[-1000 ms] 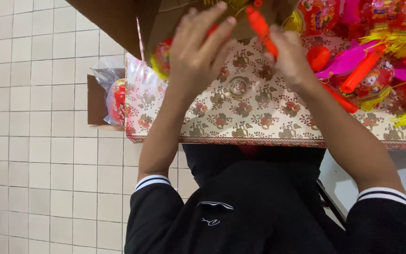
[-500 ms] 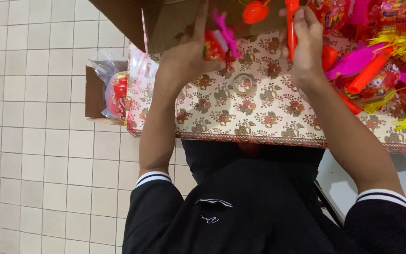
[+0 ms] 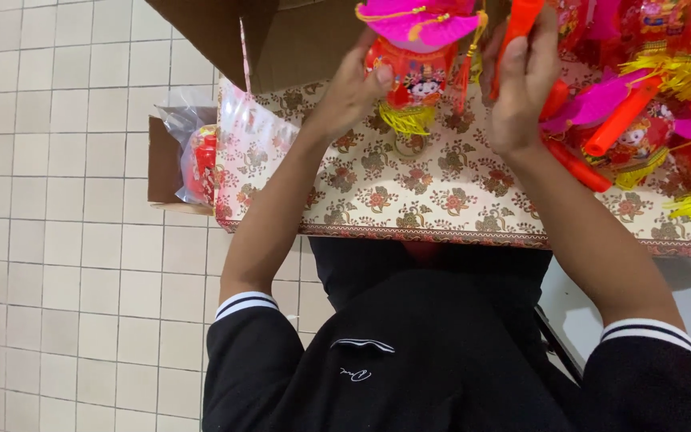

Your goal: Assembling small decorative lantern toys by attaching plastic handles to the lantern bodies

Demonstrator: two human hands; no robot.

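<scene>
Item in hand: one toy lantern (image 3: 411, 68), red body with a pink scalloped top and yellow tassels, at top centre of the frame, above the table. Our left hand (image 3: 351, 90) grips its side, thumb across the red body and fingers curled behind. Our right hand (image 3: 519, 88) is closed around an orange stick (image 3: 516, 28) that rises out of the frame's top edge; we cannot tell whether stick and lantern are joined.

Stock at upper right: a pile of finished lanterns (image 3: 649, 96), each with pink top, orange stick and yellow tassels, lying on the table with the floral cloth (image 3: 409, 192). We judge these done and the one we hold as in progress.

Stock at left: an open cardboard box (image 3: 273, 40) at top, and a lower box holding a clear bag of red parts (image 3: 197, 160), suggesting more remain.
</scene>
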